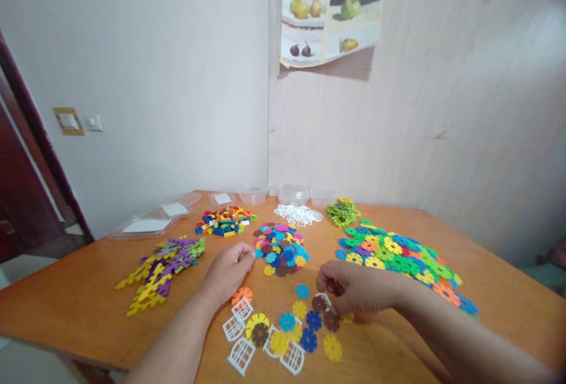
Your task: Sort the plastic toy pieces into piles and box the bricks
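Note:
My left hand is closed, fingers curled in, beside the heap of small slotted discs; anything inside it is hidden. My right hand hovers low over the table, thumb and forefinger curled but apart. Beneath its fingertips lie a brown slotted disc, another brown disc and part of a white window-shaped piece. Between my forearms are scattered blue discs, yellow discs, an orange disc and several white window pieces. Some discs rest on top of these pieces.
Purple and yellow interlocking pieces lie left, and small building bricks behind them. White window pieces and green pieces sit farther back. Larger slotted discs spread at right. Clear plastic tubs and lids line the rear.

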Available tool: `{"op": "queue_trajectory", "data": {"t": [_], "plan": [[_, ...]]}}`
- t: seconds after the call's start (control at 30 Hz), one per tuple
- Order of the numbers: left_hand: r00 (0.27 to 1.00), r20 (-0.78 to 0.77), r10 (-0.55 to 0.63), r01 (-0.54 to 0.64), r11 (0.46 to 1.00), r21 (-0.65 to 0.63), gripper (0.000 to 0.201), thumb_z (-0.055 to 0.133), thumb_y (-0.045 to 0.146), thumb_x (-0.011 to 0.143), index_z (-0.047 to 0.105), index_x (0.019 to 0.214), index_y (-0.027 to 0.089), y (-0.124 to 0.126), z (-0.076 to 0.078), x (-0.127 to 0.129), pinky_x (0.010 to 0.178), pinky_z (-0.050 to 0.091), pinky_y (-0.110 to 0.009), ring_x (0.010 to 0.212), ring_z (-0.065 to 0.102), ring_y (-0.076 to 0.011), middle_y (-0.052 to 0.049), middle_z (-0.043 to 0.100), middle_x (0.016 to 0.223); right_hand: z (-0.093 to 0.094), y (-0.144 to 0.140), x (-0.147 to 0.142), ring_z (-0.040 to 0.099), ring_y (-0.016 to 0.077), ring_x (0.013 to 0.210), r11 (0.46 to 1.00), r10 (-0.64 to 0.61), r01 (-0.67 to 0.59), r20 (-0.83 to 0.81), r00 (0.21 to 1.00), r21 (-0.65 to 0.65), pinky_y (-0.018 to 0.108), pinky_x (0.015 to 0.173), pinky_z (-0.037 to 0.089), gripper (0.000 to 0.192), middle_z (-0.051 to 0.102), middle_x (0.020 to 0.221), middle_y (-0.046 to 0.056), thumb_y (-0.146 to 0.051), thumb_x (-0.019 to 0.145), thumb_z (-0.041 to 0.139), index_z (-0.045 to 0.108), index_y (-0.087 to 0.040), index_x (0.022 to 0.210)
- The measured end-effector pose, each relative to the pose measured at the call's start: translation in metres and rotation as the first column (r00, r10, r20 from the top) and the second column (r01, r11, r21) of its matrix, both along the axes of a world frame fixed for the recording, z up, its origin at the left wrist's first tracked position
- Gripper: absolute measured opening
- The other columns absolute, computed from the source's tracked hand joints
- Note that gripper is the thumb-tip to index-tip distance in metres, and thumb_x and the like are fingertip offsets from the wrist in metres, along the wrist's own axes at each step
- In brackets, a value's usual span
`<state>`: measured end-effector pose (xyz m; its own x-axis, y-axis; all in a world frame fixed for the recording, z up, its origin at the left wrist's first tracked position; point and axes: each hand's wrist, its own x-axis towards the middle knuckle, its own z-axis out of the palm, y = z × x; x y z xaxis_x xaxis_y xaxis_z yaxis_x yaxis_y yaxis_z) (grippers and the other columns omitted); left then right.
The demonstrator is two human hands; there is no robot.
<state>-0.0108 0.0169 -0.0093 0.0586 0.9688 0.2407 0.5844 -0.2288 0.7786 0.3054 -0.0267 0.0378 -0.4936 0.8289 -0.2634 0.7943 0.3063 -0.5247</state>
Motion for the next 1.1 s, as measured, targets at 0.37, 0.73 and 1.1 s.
{"op": "queue_trajectory", "data": {"t": [0.37, 0.73, 1.1], "plan": [[1.000, 0.001, -0.014, 0.014, 1.000, -0.015, 0.030, 0.053, 0.049, 0.084, 0.063, 0.082, 0.020, 0.000, 0.000, -0.001, 0.061, 0.040, -0.026, 0.066, 0.059, -0.0171, 0.001, 0.065, 0.069, 0.002, -0.006, -0.014, 0.051, 0.0101, 0.063, 0.994, -0.105, 0.106, -0.025, 0.994, 0.030, 0.020, 0.050, 0.032, 0.022, 0.063, 0.077, -0.003, -0.034, 0.072, 0.071, 0.060, -0.020, 0.086], [1.000, 0.018, -0.008, 0.008, 1.000, -0.024, 0.030, 0.052, 0.048, 0.084, 0.062, 0.079, 0.020, -0.002, 0.002, 0.000, 0.062, 0.039, -0.026, 0.065, 0.057, -0.0167, 0.001, 0.062, 0.066, -0.003, -0.008, -0.012, 0.052, 0.0100, 0.065, 0.993, -0.113, 0.115, -0.084, 0.990, 0.020, 0.019, 0.052, 0.035, 0.024, 0.062, 0.079, -0.004, -0.031, 0.072, 0.071, 0.062, -0.022, 0.092], [1.000, 0.031, -0.002, 0.003, 1.000, -0.015, 0.032, 0.051, 0.050, 0.083, 0.061, 0.079, 0.020, -0.003, 0.003, 0.001, 0.064, 0.040, -0.027, 0.067, 0.059, -0.0184, 0.000, 0.062, 0.067, -0.004, -0.012, -0.020, 0.056, 0.0122, 0.068, 0.990, -0.114, 0.121, -0.092, 0.989, 0.070, 0.019, 0.052, 0.033, 0.023, 0.067, 0.084, -0.001, -0.033, 0.073, 0.071, 0.065, -0.022, 0.092]]}}
